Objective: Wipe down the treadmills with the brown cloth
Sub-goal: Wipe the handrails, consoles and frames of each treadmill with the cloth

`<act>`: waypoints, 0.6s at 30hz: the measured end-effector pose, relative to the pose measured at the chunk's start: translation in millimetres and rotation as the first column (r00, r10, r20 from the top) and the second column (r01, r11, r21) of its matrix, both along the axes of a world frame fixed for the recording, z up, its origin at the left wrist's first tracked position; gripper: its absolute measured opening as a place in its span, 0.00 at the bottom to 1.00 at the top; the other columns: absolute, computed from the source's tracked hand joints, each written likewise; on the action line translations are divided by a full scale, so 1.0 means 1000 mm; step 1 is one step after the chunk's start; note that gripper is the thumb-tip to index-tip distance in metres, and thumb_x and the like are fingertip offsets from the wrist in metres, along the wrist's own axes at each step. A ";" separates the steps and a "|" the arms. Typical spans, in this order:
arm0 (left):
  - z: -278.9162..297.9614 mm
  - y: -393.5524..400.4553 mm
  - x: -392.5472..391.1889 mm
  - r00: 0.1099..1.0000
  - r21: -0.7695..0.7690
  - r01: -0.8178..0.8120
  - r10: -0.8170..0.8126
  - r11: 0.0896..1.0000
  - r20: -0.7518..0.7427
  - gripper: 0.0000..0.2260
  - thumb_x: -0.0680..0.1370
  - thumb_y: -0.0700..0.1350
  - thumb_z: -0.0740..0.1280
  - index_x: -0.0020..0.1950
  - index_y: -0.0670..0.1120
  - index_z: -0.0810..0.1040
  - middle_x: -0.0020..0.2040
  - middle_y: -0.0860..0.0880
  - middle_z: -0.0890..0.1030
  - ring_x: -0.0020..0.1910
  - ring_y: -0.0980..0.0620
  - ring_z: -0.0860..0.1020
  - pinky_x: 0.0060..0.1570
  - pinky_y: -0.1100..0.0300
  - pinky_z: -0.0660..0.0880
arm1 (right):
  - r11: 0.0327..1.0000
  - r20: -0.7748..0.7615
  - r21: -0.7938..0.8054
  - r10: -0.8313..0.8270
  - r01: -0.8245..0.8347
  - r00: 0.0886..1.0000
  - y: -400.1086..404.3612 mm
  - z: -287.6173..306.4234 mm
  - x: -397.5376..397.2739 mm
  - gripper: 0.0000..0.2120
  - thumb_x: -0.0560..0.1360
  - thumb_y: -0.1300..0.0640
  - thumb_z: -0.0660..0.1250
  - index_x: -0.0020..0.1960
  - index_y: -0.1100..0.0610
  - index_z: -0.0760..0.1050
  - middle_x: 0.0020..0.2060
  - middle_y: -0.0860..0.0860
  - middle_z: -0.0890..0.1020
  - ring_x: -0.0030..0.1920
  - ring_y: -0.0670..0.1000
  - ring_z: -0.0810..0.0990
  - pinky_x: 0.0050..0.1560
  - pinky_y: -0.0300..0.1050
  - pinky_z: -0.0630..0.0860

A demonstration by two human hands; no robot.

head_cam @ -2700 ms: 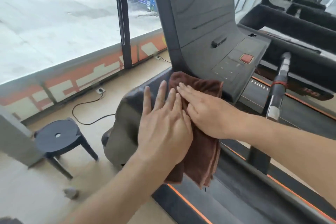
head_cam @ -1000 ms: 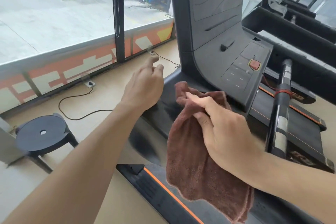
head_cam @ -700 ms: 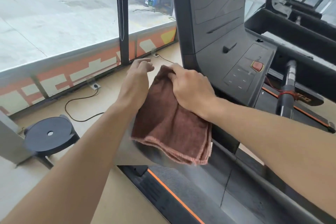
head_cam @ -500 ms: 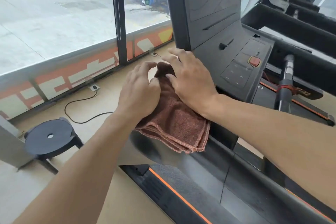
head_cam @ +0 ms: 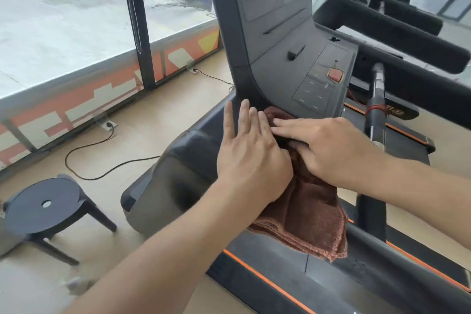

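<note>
- Our left hand (head_cam: 251,158) lies flat with its fingers spread wide, pressing the near edge of the brown cloth (head_cam: 305,209) onto the padded arm of the treadmill (head_cam: 277,41).
- Our right hand (head_cam: 328,148) is also flat and open, palm down on the top of the cloth; neither hand grips, both only press.
- The cloth sits folded on the left arm rest just below the console (head_cam: 316,89), its far corner tucked against the console's lower edge and its near half hanging loose off the arm toward the belt.
- We judge the cloth soft, light and floppy. It will bunch or slide if pushed from one edge, so flat palms over the folded middle should serve best, with the hanging part gathered in.
- The arm looks smooth and may let the cloth slip.
- By our count: one cloth, two hands, one red button (head_cam: 334,74) on the console.
- Two treadmills at least, the second (head_cam: 397,20) just beyond on our right.
- One round dark stool (head_cam: 43,205) on the floor (head_cam: 158,120), and two wall sockets, each with a cable.
</note>
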State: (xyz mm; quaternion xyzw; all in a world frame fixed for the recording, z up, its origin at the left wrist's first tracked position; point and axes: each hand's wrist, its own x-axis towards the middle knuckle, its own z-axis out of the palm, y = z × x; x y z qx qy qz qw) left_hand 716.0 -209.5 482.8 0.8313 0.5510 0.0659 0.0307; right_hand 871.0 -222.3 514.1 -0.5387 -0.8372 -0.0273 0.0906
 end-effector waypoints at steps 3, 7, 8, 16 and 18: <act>-0.004 -0.005 -0.013 0.993 0.048 0.100 -0.103 0.994 0.061 0.29 0.82 0.55 0.43 0.83 0.48 0.56 0.84 0.45 0.49 0.82 0.43 0.37 0.72 0.37 0.24 | 0.981 0.209 -0.086 -0.151 0.172 0.966 -0.021 0.021 -0.002 0.21 0.82 0.53 0.61 0.72 0.39 0.73 0.72 0.37 0.73 0.72 0.46 0.74 0.70 0.50 0.72; -0.008 -0.006 -0.041 0.994 0.067 0.063 -0.068 0.996 0.087 0.31 0.79 0.57 0.41 0.83 0.54 0.52 0.85 0.47 0.47 0.82 0.43 0.35 0.73 0.34 0.27 | 0.955 0.215 -0.217 -0.155 0.201 0.964 -0.045 0.008 -0.024 0.31 0.80 0.34 0.45 0.82 0.42 0.56 0.80 0.38 0.55 0.81 0.42 0.50 0.80 0.41 0.46; -0.007 -0.003 -0.049 0.994 0.066 0.045 -0.051 0.997 0.093 0.31 0.79 0.57 0.41 0.83 0.55 0.52 0.85 0.47 0.47 0.82 0.43 0.35 0.73 0.33 0.28 | 0.967 0.132 -0.191 -0.144 0.167 0.981 -0.046 -0.001 -0.033 0.32 0.80 0.34 0.44 0.81 0.44 0.60 0.80 0.40 0.59 0.80 0.42 0.52 0.80 0.40 0.44; -0.005 0.034 -0.104 0.978 0.033 -0.075 0.067 0.997 0.199 0.25 0.85 0.53 0.49 0.83 0.57 0.54 0.84 0.52 0.56 0.83 0.46 0.43 0.76 0.34 0.34 | 0.979 -0.154 0.182 -0.066 0.094 0.986 -0.013 -0.035 -0.099 0.23 0.78 0.51 0.58 0.70 0.53 0.77 0.67 0.46 0.80 0.72 0.53 0.72 0.74 0.50 0.65; -0.002 0.050 -0.108 0.968 0.088 -0.112 0.089 0.990 0.236 0.25 0.84 0.49 0.55 0.82 0.54 0.59 0.82 0.51 0.62 0.83 0.45 0.49 0.77 0.33 0.38 | 0.983 -0.248 0.162 -0.049 0.091 0.967 0.007 -0.031 -0.101 0.19 0.79 0.53 0.63 0.68 0.54 0.78 0.66 0.49 0.79 0.72 0.52 0.70 0.72 0.47 0.66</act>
